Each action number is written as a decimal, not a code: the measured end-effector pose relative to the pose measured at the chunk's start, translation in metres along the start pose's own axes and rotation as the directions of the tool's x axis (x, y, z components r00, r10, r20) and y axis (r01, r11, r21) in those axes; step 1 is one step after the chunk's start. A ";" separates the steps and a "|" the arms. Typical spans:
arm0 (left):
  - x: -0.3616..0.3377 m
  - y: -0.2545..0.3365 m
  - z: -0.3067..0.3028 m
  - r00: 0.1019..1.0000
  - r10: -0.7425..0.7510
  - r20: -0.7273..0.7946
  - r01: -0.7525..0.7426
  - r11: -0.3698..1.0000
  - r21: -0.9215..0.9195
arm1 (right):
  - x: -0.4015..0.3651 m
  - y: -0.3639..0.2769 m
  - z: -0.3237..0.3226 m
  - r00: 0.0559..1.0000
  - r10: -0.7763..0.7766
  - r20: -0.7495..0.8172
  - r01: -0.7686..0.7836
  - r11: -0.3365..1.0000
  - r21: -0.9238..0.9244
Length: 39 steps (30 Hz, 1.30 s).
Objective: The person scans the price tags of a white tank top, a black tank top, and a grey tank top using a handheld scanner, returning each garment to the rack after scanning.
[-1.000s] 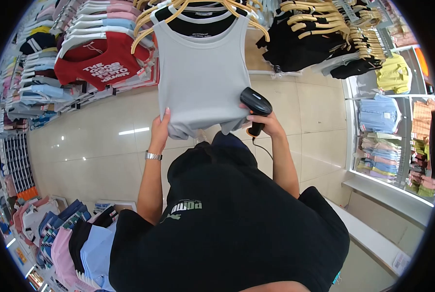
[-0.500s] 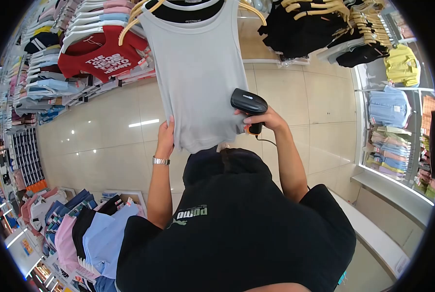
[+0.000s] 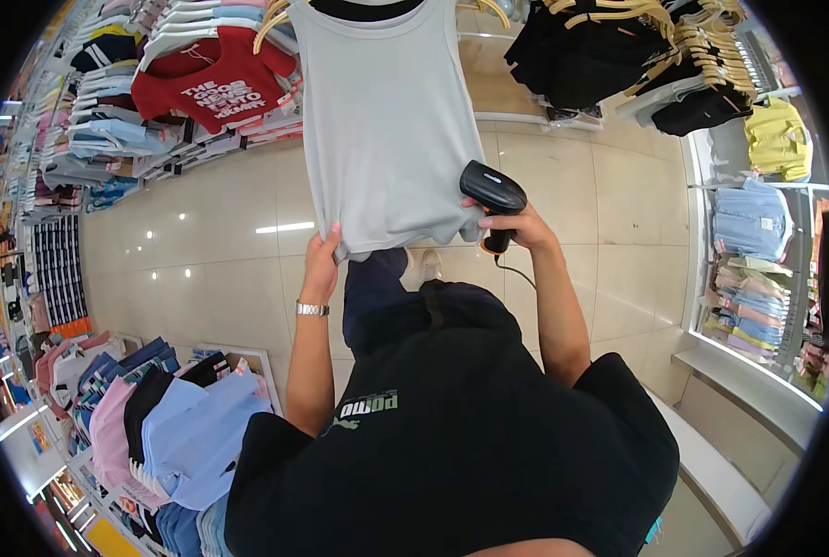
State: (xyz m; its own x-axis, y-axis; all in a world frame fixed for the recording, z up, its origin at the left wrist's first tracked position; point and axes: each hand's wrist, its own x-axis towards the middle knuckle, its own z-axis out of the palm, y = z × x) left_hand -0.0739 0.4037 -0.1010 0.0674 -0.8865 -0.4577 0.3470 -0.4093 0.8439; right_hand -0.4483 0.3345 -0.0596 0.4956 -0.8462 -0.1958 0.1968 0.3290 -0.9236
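A light grey tank top (image 3: pixel 387 121) hangs from a tan hanger (image 3: pixel 268 28) in front of me. My left hand (image 3: pixel 322 260) pinches its lower left corner, the thumb up along the side seam. On the other side, my right hand (image 3: pixel 521 226) wraps round the handle of a black barcode scanner (image 3: pixel 494 188), its head tilted up and to the left. The fingertips of that hand reach the lower right hem of the top. A thin cable (image 3: pixel 515 270) runs down from the scanner's handle.
Racks of folded-over shirts stand at the left, a red printed T-shirt (image 3: pixel 215 79) at the front. Black garments (image 3: pixel 577 56) hang at the upper right. Pale blue shirts (image 3: pixel 206 436) hang at the lower left. A lit shelf with a blue shirt (image 3: pixel 751 218) is at the right. Tiled floor (image 3: pixel 220 223) lies below.
The tank top's hem is drawn up and spread wider between my hands, showing my shoes beneath. The view has shifted slightly; both hands keep their holds.
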 end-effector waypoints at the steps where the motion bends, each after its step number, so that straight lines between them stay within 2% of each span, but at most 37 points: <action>1: -0.001 0.001 0.002 0.999 0.012 -0.044 -0.012 1.000 0.004 | -0.001 0.002 -0.002 1.000 0.004 -0.011 -0.004 1.000 0.016; 7: 0.001 0.007 0.003 0.960 0.200 -0.194 -0.178 0.976 0.128 | -0.011 0.005 -0.012 0.996 -0.014 -0.091 0.023 0.995 0.096; 10: -0.003 0.026 -0.002 0.962 0.095 -0.255 -0.030 0.968 0.251 | -0.012 0.003 -0.012 0.989 -0.056 -0.141 0.076 0.987 0.144; 11: 0.000 0.026 -0.006 0.965 0.112 -0.239 -0.049 0.965 0.256 | -0.013 0.003 -0.012 0.982 -0.077 -0.172 0.100 0.986 0.132; 14: -0.001 0.023 -0.018 0.958 0.151 -0.245 -0.083 0.960 0.269 | -0.017 0.005 -0.023 0.972 -0.005 -0.236 0.047 0.984 0.172; 19: -0.003 0.026 -0.019 0.907 0.237 -0.347 -0.131 0.944 0.303 | -0.017 0.007 -0.041 0.949 -0.112 -0.295 0.159 0.977 0.139; 22: 0.001 0.032 -0.038 0.921 0.225 -0.319 -0.123 0.942 0.311 | -0.021 0.003 -0.050 0.942 -0.118 -0.314 0.202 0.947 0.251; 28: 0.000 0.035 -0.026 0.911 0.258 -0.322 -0.182 0.952 0.246 | -0.019 0.004 -0.052 0.955 -0.082 -0.286 0.144 0.969 0.202; 31: -0.002 0.028 -0.015 0.929 0.217 -0.299 -0.148 0.960 0.239 | -0.016 0.005 -0.041 0.959 -0.056 -0.278 0.116 0.972 0.204; 34: -0.002 0.021 -0.011 0.974 0.161 -0.159 -0.134 0.977 0.166 | -0.012 0.018 -0.033 0.978 -0.056 -0.203 0.102 0.968 0.228; 37: 0.001 0.013 -0.006 0.971 0.220 -0.095 -0.213 0.974 0.076 | -0.014 0.018 -0.022 0.987 -0.048 -0.151 0.095 0.942 0.321; 39: 0.005 0.007 -0.014 0.980 0.192 -0.061 -0.187 0.980 0.075 | -0.018 0.021 -0.017 0.989 -0.041 -0.140 0.093 0.919 0.383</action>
State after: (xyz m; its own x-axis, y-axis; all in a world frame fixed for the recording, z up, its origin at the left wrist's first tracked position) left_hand -0.0576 0.3994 -0.1016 0.1899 -0.9336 -0.3038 0.2573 -0.2513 0.9331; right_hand -0.4676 0.3497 -0.0808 0.3638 -0.9094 -0.2017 0.5510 0.3847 -0.7405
